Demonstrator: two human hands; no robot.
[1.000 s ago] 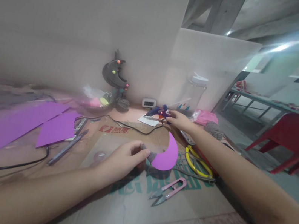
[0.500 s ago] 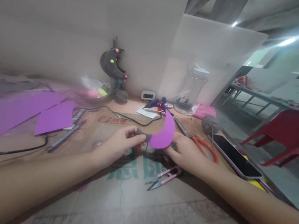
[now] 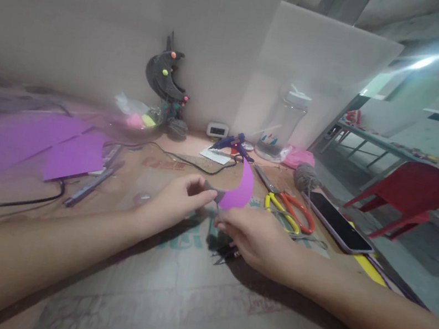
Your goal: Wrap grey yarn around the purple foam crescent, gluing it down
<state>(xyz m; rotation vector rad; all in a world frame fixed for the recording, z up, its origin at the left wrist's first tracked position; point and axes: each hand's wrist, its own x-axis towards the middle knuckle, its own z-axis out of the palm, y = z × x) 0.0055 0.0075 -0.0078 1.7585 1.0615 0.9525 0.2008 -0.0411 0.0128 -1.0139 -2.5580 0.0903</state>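
A purple paper crescent (image 3: 241, 189) stands up between my hands, its lower left end wrapped in grey yarn (image 3: 218, 193). My left hand (image 3: 187, 195) pinches that wrapped end between thumb and fingers. Just below the crescent, my right hand (image 3: 252, 234) is closed, its fingertips at a thin grey yarn strand hanging from the wrapping. Small thread snips (image 3: 224, 257) lie under my right hand, mostly covered by it.
Orange-handled scissors (image 3: 299, 214), yellow-handled pliers (image 3: 282, 213), a phone (image 3: 340, 224) and a yarn ball (image 3: 305, 176) lie right. Behind are a glue gun (image 3: 233, 143), bottle (image 3: 284, 125) and dark crescent ornament (image 3: 167, 76). Purple sheets (image 3: 76, 154) and a pen (image 3: 92, 185) lie left.
My right hand has come from behind the crescent to below and in front of it, now over the snips. The yellow-handled pliers have come into view. My left hand keeps its pinch.
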